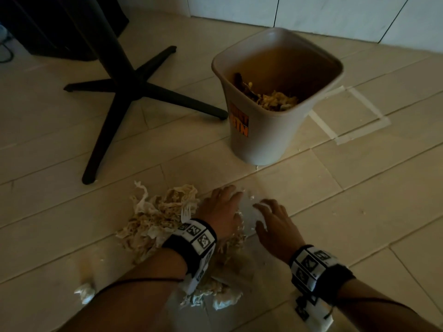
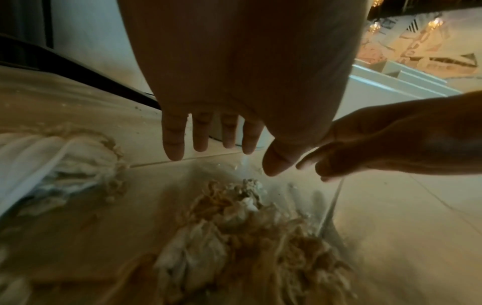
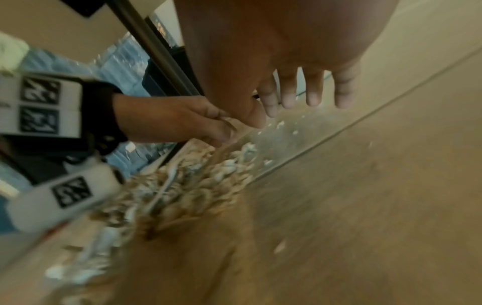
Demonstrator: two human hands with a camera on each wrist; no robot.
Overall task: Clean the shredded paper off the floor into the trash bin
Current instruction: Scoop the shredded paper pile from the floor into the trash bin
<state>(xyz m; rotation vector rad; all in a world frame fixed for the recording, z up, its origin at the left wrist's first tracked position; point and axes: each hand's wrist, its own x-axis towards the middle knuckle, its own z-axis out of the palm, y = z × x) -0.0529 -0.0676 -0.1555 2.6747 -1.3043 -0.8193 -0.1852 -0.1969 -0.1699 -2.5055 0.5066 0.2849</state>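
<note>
A heap of tan and white shredded paper lies on the tiled floor, under and left of my left forearm; it is also visible below in the wrist views. My left hand hovers over its right edge with straight, spread fingers. Just to the right, my right hand is also spread, its fingers hanging down. Between the hands lies a clear, glossy sheet carrying paper crumbs; whether either hand touches it is unclear. The grey trash bin stands beyond, upright, with shredded paper inside.
A black cross-shaped table base stands left of the bin. A white plastic fork sticks out of the heap. Crumpled white bits lie near my left elbow. A taped square marks the floor right of the bin.
</note>
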